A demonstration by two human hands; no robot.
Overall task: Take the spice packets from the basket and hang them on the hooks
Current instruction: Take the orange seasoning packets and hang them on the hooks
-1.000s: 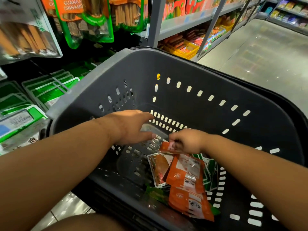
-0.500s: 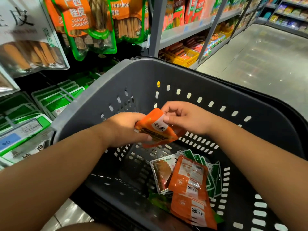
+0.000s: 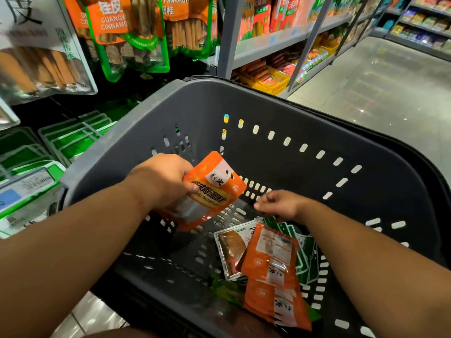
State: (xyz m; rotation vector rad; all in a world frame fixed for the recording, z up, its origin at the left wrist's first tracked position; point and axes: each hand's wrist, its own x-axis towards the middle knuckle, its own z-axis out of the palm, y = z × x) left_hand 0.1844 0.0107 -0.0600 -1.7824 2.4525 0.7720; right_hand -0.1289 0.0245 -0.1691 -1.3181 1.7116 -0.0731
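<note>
Big grey basket (image 3: 268,106) fills most of the view, slotted walls, sitting right up against the shelves on the left. Shiny tiled floor (image 3: 378,89) runs off to the far right, and a grey shelf unit (image 3: 268,40) full of red and orange packs stands just past the basket's far rim. Far left, large cinnamon bags (image 3: 117,32) hang in a row (orange labels, green borders, you can see the sticks inside). Below those, flat green packs (image 3: 70,140) sit in rows on the left, beside the basket's left wall.

Down in the near right corner of the basket floor there's a loose pile: 2 orange packets (image 3: 271,254) lying back side up and overlapping, a clear-fronted packet (image 3: 230,250) with brown stuff inside tucked under their left edge, and some green packets (image 3: 305,252) sticking out underneath on the right.

1 more orange spice packet (image 3: 212,191) is up off the pile, tilted, front facing up, above the basket floor near the left wall. The left hand (image 3: 161,181) grips it by its left edge, fingers wrapped round it. The right hand (image 3: 280,203) hovers just right of that packet and above the pile, fingers loosely curled, holding nothing.
</note>
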